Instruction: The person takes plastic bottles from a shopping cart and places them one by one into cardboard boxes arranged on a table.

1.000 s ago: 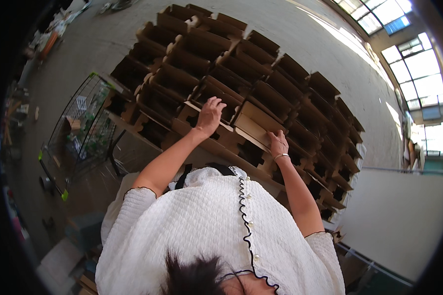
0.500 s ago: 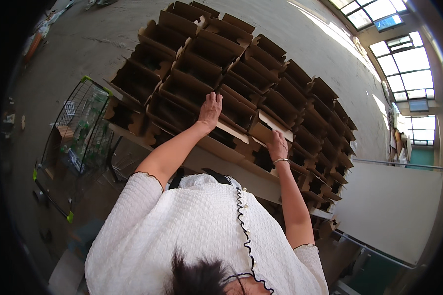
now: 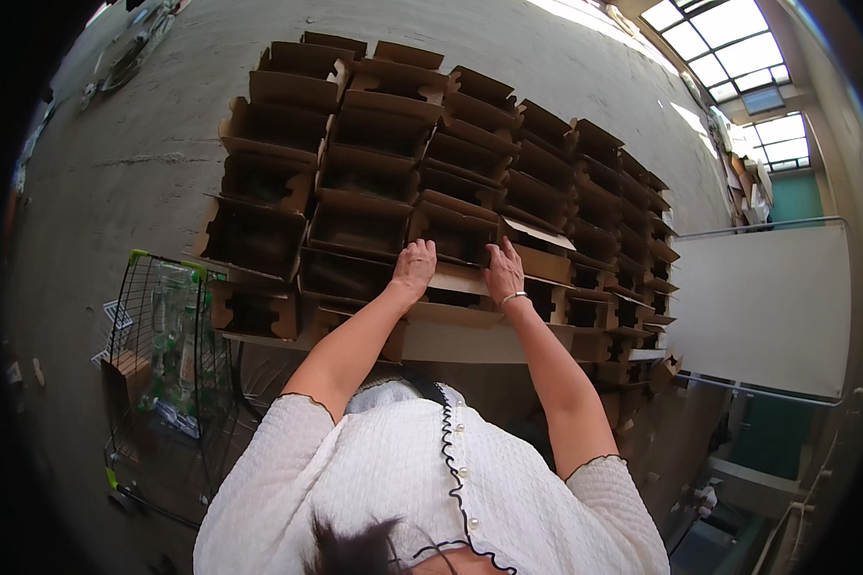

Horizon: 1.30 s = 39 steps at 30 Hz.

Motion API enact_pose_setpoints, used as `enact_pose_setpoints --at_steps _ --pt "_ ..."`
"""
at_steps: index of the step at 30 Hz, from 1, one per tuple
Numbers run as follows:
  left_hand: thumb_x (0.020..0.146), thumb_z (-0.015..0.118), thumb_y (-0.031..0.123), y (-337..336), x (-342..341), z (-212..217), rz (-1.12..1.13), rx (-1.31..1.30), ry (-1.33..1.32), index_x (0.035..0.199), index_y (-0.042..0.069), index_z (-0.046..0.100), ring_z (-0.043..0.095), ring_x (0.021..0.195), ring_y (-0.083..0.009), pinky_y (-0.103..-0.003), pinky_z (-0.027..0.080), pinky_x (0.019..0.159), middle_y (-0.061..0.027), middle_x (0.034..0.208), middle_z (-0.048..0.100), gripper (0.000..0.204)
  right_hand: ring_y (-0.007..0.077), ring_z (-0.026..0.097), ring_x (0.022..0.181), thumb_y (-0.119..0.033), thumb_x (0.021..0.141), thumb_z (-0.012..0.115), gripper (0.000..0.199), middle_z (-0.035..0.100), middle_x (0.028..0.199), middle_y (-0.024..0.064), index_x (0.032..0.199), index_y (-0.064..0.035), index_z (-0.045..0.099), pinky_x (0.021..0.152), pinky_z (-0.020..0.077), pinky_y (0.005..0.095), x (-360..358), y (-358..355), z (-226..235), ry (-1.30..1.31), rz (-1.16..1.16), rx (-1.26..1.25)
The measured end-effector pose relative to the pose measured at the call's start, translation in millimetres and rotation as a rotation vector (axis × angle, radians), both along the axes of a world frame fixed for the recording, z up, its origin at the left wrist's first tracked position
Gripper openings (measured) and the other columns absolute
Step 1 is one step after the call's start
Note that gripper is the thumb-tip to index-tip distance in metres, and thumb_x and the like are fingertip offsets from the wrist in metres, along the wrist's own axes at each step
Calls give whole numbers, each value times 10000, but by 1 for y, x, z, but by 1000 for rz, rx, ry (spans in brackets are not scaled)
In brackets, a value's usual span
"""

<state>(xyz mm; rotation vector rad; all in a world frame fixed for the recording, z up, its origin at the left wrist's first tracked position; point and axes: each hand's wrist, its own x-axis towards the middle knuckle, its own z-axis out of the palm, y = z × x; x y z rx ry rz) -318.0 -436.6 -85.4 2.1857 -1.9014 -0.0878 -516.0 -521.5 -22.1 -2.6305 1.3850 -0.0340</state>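
Rows of open-topped brown cardboard boxes (image 3: 360, 225) stand packed side by side on a table, their flaps raised. At the near side, one open cardboard box (image 3: 455, 233) lies between my hands, with a pale front flap (image 3: 460, 279) folded toward me. My left hand (image 3: 415, 265) is closed over its near left corner, fingers together. My right hand (image 3: 504, 273) grips its near right corner, fingers bent over the edge. The fingertips are partly hidden behind the cardboard. Right of it is another box with a pale raised flap (image 3: 539, 236). The boxes' insides are dark.
A black wire cart (image 3: 216, 355) with green corners, holding clear and green bottles (image 3: 174, 335), stands at the left. On the right is a large white panel (image 3: 762, 311) in a metal frame. Grey concrete floor (image 3: 192, 105) stretches beyond the boxes.
My view has turned, so the box rows look more level. My right hand has moved left, from the neighbouring box with the pale flap to the box at my left hand.
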Motion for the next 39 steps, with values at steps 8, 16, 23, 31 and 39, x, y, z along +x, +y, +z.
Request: enact_pose_setpoints --at_steps 8,16,23,31,39 --pt "895 499 11 1 15 40 24 227 317 1121 -11 464 653 924 -375 -431 566 770 -238 1097 515 230 283 532 1225 -177 911 548 304 654 1167 126 1213 -141 562 1090 318 489 4 -20 -22 159 229 96" --pt "885 486 -29 -32 20 75 -66 262 109 1532 31 105 676 917 -331 -385 581 781 -220 1142 554 753 309 632 928 -119 844 667 357 669 938 158 1152 -67 494 912 463 384 4 -20 -15 -168 45 84" --pt "911 467 -4 -54 23 56 -91 244 75 1457 9 298 654 979 -348 -409 562 821 -214 1133 595 572 320 641 906 -149 821 713 540 660 960 146 1280 -69 440 817 482 395 8 -33 12 -245 -46 -18" --pt "875 537 65 -47 10 35 -119 101 -208 1040 60 568 667 859 -253 -351 565 702 -111 850 666 168 274 664 766 -79 778 670 211 673 788 111 939 -94 533 766 447 401 24 -49 -10 -44 -6 -22" --pt "791 601 56 -47 8 24 -138 107 -329 792 69 666 662 834 -225 -295 562 676 -95 789 679 66 241 605 887 -113 800 587 86 606 851 91 857 -85 645 787 450 375 28 -57 -33 -68 119 -255"
